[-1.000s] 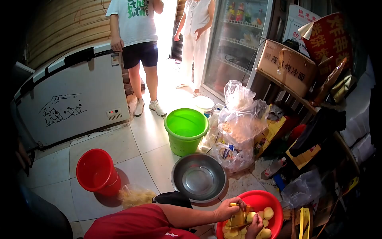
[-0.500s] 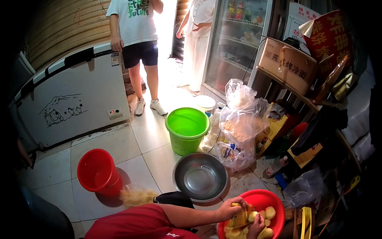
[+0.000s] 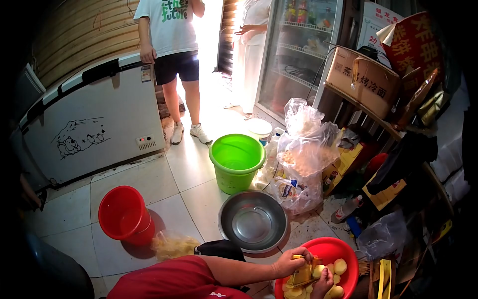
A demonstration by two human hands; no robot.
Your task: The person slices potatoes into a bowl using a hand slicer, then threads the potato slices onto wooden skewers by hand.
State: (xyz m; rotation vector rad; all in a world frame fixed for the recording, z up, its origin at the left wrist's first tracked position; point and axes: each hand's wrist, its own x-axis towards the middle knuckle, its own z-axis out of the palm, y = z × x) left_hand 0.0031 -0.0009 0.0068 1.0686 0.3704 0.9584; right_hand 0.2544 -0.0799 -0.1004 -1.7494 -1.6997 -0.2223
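Note:
At the lower right, my left hand (image 3: 291,262) is closed on the upper end of a yellow-framed slicer (image 3: 300,275), which slants down into a red basin (image 3: 352,264). My right hand (image 3: 323,285) comes up from the bottom edge, its fingers closed around a peeled potato (image 3: 318,271) against the slicer. Several whole peeled potatoes (image 3: 340,266) lie in the basin beside my right hand. Pale slices (image 3: 294,291) are under the slicer. My right palm and the lower part of the basin are partly cut off by the frame.
A metal basin (image 3: 225,234), a green bucket (image 3: 231,177) and a red bucket (image 3: 122,214) stand on the tiles. Stuffed plastic bags (image 3: 303,159) and a bottle (image 3: 347,209) are at right. A person (image 3: 174,45) stands by the chest freezer (image 3: 94,124); another is near the glass-door fridge (image 3: 294,60).
The view has shifted slightly. Both hands keep their hold on the slicer and potato. By the fridge, the other person has moved, with less of them showing.

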